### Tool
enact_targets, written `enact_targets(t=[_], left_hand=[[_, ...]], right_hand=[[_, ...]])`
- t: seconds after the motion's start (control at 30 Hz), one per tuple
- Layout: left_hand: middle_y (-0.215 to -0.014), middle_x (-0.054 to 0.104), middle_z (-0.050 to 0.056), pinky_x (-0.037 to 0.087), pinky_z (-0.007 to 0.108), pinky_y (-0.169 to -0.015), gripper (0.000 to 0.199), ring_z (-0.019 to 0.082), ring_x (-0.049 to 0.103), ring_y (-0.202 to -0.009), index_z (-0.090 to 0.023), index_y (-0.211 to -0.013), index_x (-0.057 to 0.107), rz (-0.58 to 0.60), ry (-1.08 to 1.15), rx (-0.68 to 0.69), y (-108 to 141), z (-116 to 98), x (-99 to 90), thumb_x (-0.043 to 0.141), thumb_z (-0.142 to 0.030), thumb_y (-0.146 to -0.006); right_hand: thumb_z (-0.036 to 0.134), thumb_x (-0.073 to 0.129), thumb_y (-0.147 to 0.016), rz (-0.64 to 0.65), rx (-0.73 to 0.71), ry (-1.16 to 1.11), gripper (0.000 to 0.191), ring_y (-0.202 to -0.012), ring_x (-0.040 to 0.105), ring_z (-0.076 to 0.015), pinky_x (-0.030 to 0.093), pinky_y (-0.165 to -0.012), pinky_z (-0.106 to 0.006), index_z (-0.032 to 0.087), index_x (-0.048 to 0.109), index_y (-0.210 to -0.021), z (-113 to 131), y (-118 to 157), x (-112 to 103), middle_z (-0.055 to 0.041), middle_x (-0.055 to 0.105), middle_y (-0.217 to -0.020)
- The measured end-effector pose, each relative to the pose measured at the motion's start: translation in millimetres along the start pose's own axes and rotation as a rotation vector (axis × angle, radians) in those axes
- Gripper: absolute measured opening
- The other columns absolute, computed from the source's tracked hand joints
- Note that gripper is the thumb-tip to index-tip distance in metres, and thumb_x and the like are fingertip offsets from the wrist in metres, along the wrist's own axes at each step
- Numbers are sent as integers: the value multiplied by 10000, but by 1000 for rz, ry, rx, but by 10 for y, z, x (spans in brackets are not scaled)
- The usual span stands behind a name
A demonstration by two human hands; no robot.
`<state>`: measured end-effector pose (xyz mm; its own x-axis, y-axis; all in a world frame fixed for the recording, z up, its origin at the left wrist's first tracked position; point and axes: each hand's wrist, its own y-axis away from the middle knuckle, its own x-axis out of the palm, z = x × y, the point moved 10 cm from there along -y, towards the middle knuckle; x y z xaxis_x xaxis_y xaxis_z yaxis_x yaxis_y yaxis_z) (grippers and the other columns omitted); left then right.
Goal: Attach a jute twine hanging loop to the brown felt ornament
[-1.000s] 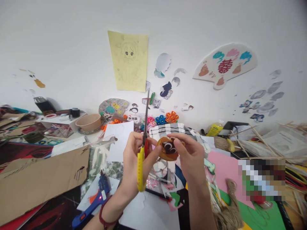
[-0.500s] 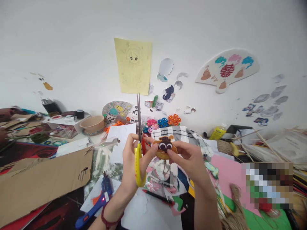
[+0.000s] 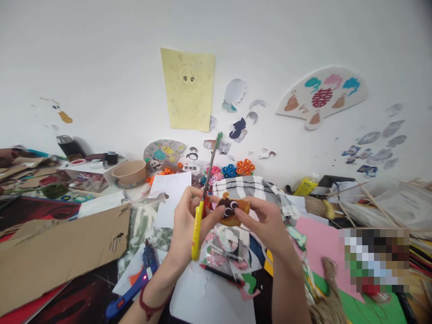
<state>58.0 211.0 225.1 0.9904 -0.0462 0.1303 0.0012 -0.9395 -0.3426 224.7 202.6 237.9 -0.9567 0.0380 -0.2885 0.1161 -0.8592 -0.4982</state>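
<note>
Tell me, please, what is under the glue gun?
A white sheet and an orange scrap show beside the glue gun, seemingly reaching under it; what its body covers cannot be seen.

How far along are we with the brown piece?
Looks done: the brown piece already has two round eyes on its dark patch. In hand: the left hand and right hand pinch it, the left also carrying scissors. Left: not certain; the blue glue gun has a red light lit, so some gluing may remain.
</note>
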Motion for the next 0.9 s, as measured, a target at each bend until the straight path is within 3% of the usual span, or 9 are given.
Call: enact_targets(t=[0.13,0.27,0.37,0.47,0.53,0.6,0.7,0.83,0.9], left_hand=[[-805,690,-13,451,191,-528,390,92,577,-597,-206,-945,513,-67,28,6,5,43,-60,827,-320,-745],[-728,655,-37,422,193,-487,385,75,525,-520,-199,-922,516,-186,17,23,14,42,-193,821,-346,-739],[-664,607,-66,411,193,-488,377,58,487,-477,-197,-884,496,-203,51,0,2,106,-235,814,-330,-730],[-631,566,-87,393,200,-467,375,51,457,-429,-205,-871,459,-214,99,-42,8,275,-260,785,-344,-748],[-640,561,-86,385,207,-448,376,52,436,-406,-216,-857,417,-219,34,-68,25,418,-289,739,-396,-780],[-761,629,-49,387,213,-444,368,55,447,-419,-228,-876,388,-195,-110,-96,35,560,-335,676,-453,-828],[-862,666,-3,415,222,-503,340,88,529,-518,-236,-892,382,-178,-264,-109,51,690,-545,609,-489,-875],[-775,622,-9,403,254,-621,293,168,610,-676,-238,-852,404,-119,-594,-146,161,720,-975,597,-457,-880],[-705,585,-11,375,273,-639,237,209,619,-689,-239,-839,427,-37,-773,-178,301,747,-1132,597,-401,-871]], right_hand=[[384,690,-878,13,24,-3,204,-651,596,-148,493,-626,-276,191,727,-823,-13,3,-11,-5,672,-692],[374,778,-804,28,56,-57,186,-628,598,-148,501,-637,-283,203,760,-874,-82,-16,-90,11,655,-620],[339,828,-748,-79,93,-201,186,-634,621,-142,500,-612,-267,212,762,-867,-209,-29,-226,1,687,-672],[334,834,-726,-255,111,-365,202,-618,618,-135,500,-600,-261,214,749,-864,-330,-32,-352,10,671,-655],[369,819,-732,-303,117,-468,223,-623,611,-138,512,-617,-275,213,734,-867,-355,-68,-351,18,640,-630],[390,807,-740,-251,151,-558,245,-635,602,-135,517,-621,-280,214,720,-886,-336,-162,-262,17,632,-661],[370,799,-761,-24,240,-563,317,-624,598,-113,519,-616,-272,201,720,-1018,-228,-358,-32,-17,695,-815],[400,742,-827,263,313,-376,384,-656,650,-112,562,-688,-292,184,716,-1143,-83,-563,156,-76,750,-1002],[393,738,-831,323,339,-277,366,-662,670,-115,569,-682,-290,173,730,-1124,-55,-637,151,-91,762,-1022]])
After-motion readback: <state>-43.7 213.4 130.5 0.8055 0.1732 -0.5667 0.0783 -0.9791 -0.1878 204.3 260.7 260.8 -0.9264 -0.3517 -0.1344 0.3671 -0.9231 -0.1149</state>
